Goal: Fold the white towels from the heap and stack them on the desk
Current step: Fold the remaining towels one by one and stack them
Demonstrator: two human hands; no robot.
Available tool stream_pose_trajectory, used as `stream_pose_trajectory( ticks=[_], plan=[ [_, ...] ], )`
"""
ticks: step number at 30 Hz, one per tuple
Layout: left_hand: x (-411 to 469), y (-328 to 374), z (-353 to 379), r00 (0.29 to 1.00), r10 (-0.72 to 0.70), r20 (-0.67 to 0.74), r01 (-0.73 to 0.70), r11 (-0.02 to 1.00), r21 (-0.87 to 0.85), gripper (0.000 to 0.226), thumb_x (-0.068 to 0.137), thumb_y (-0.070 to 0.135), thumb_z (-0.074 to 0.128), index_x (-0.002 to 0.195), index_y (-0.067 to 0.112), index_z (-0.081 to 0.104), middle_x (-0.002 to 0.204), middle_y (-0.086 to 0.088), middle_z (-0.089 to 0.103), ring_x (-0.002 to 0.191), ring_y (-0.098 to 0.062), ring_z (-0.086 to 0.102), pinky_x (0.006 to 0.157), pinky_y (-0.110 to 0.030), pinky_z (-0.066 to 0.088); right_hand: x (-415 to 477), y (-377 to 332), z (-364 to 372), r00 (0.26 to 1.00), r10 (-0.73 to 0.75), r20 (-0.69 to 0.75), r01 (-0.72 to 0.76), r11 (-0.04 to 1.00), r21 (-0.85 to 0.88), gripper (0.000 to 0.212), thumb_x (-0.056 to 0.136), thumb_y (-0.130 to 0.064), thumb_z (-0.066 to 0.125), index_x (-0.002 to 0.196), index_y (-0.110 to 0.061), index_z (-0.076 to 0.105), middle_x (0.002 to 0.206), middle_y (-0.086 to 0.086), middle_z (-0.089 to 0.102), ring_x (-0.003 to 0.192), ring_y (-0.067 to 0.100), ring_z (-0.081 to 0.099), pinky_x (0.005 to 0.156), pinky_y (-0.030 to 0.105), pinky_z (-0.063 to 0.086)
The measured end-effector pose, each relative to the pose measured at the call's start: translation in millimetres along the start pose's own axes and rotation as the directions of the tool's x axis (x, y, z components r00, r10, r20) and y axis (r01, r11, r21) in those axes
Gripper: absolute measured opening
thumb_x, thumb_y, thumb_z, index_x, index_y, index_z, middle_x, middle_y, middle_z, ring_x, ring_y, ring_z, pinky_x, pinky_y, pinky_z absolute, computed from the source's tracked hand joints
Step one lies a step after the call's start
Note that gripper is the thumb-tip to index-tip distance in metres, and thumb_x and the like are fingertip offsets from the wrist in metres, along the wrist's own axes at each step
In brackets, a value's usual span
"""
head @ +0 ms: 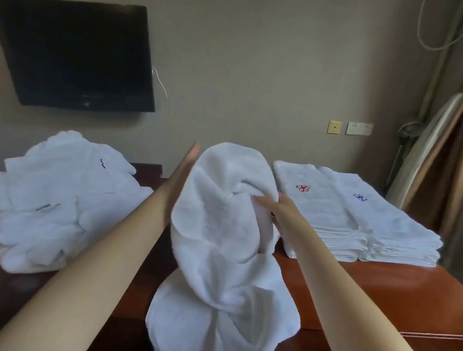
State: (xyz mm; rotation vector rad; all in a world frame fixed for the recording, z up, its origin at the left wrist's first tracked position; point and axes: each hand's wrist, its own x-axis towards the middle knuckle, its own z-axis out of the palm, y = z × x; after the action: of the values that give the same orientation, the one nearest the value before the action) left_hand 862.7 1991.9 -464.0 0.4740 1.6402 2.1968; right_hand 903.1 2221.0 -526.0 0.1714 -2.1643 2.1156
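Note:
A crumpled white towel (pixel 218 231) hangs twisted in the air over the middle of the dark wooden desk (pixel 370 292). My left hand (pixel 185 167) lies flat with straight fingers against the towel's upper left side. My right hand (pixel 276 206) pinches a fold of the towel on its right side. The heap of unfolded white towels (pixel 57 201) lies on the left of the desk. Two stacks of folded white towels (pixel 363 219) stand side by side at the right, one with a red emblem, one with a blue emblem.
A dark wall-mounted screen (pixel 71 53) hangs above the heap. A tied brown curtain (pixel 459 143) hangs at the right, past the desk's end. Wall sockets (pixel 351 128) sit behind the stacks. Bare desk surface shows in front of the folded stacks.

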Motion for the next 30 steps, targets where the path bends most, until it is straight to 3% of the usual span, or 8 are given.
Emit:
stream_pose_trajectory(
  ticks=[3, 7, 10, 13, 16, 21, 24, 30],
  plan=[
    [-7, 12, -10, 0.984, -0.146, -0.102, 0.171, 0.930, 0.324, 0.061, 0.083, 0.074, 0.043, 0.122, 0.032, 0.063, 0.129, -0.004, 0.058, 0.113, -0.008, 0.060, 0.071, -0.010, 0.052, -2, -7, 17, 1.000, -0.027, -0.015, 0.024, 0.989, -0.146, 0.020, 0.076, -0.026, 0.067, 0.090, -0.012, 0.069, 0.079, -0.007, 0.069, 0.074, 0.008, 0.065, 0.059, 0.015, 0.047],
    [-17, 26, -2, 0.951, -0.304, -0.055, 0.253, 0.664, 0.703, 0.078, 0.067, 0.071, 0.057, 0.130, 0.026, 0.048, 0.142, 0.002, 0.046, 0.136, -0.018, 0.037, 0.113, -0.047, 0.027, 7, -28, 42, 0.994, -0.100, -0.037, 0.082, 0.940, -0.332, 0.013, 0.082, -0.017, 0.064, 0.085, -0.005, 0.063, 0.074, 0.001, 0.060, 0.066, 0.007, 0.056, 0.053, 0.013, 0.043],
    [-21, 19, 11, 0.957, -0.288, -0.032, 0.167, 0.458, 0.873, 0.092, 0.057, 0.059, 0.079, 0.135, 0.033, 0.038, 0.131, 0.009, 0.052, 0.123, -0.014, 0.048, 0.103, -0.040, 0.040, 13, -48, 53, 0.994, -0.113, -0.008, 0.101, 0.915, -0.392, 0.008, 0.087, -0.003, 0.057, 0.084, -0.009, 0.061, 0.078, 0.007, 0.062, 0.070, 0.018, 0.056, 0.060, 0.025, 0.045],
    [-18, -3, 16, 0.997, 0.004, -0.071, 0.067, 0.295, 0.953, 0.059, 0.073, 0.036, 0.076, 0.121, 0.025, 0.045, 0.112, 0.003, 0.056, 0.096, -0.014, 0.054, 0.071, -0.024, 0.044, 14, -64, 55, 0.985, -0.171, -0.015, 0.143, 0.865, -0.481, 0.012, 0.087, -0.004, 0.058, 0.080, -0.014, 0.059, 0.069, 0.000, 0.058, 0.064, 0.015, 0.052, 0.055, 0.022, 0.042],
    [-18, -8, 16, 0.978, 0.184, -0.094, -0.007, 0.483, 0.875, 0.012, 0.086, 0.010, 0.055, 0.097, 0.015, 0.054, 0.089, -0.002, 0.055, 0.080, -0.018, 0.049, 0.062, -0.027, 0.035, 11, -72, 47, 0.979, -0.202, -0.005, 0.181, 0.887, -0.424, 0.010, 0.088, -0.001, 0.059, 0.086, -0.011, 0.062, 0.074, 0.003, 0.060, 0.068, 0.016, 0.054, 0.054, 0.019, 0.045],
    [-26, 9, 14, 0.944, 0.194, -0.267, -0.028, 0.854, 0.520, 0.024, 0.080, -0.002, 0.041, 0.065, 0.016, 0.050, 0.058, 0.003, 0.051, 0.055, -0.012, 0.047, 0.047, -0.017, 0.035, -9, -49, 19, 0.970, 0.133, 0.205, -0.014, 0.868, -0.497, 0.032, 0.072, -0.027, 0.079, 0.102, -0.020, 0.070, 0.097, -0.001, 0.073, 0.087, 0.013, 0.070, 0.076, 0.024, 0.054],
    [-23, 13, 3, 0.899, 0.217, -0.381, 0.013, 0.855, 0.518, 0.019, 0.076, 0.000, 0.043, 0.065, 0.016, 0.043, 0.061, -0.002, 0.043, 0.061, -0.016, 0.041, 0.051, -0.023, 0.027, -19, -21, 2, 0.937, 0.282, 0.207, -0.136, 0.839, -0.527, 0.041, 0.057, -0.041, 0.083, 0.091, -0.018, 0.075, 0.093, 0.003, 0.075, 0.088, 0.020, 0.071, 0.075, 0.029, 0.057],
    [-27, -10, -5, 0.924, 0.095, -0.369, 0.176, 0.753, 0.634, 0.012, 0.089, 0.023, 0.054, 0.101, 0.024, 0.058, 0.115, 0.000, 0.055, 0.107, -0.018, 0.050, 0.082, -0.032, 0.039, -26, -29, -4, 0.997, 0.054, 0.060, -0.040, 0.978, -0.205, 0.009, 0.075, -0.028, 0.077, 0.081, -0.021, 0.074, 0.079, 0.003, 0.073, 0.072, 0.018, 0.070, 0.061, 0.027, 0.051]
  ],
)
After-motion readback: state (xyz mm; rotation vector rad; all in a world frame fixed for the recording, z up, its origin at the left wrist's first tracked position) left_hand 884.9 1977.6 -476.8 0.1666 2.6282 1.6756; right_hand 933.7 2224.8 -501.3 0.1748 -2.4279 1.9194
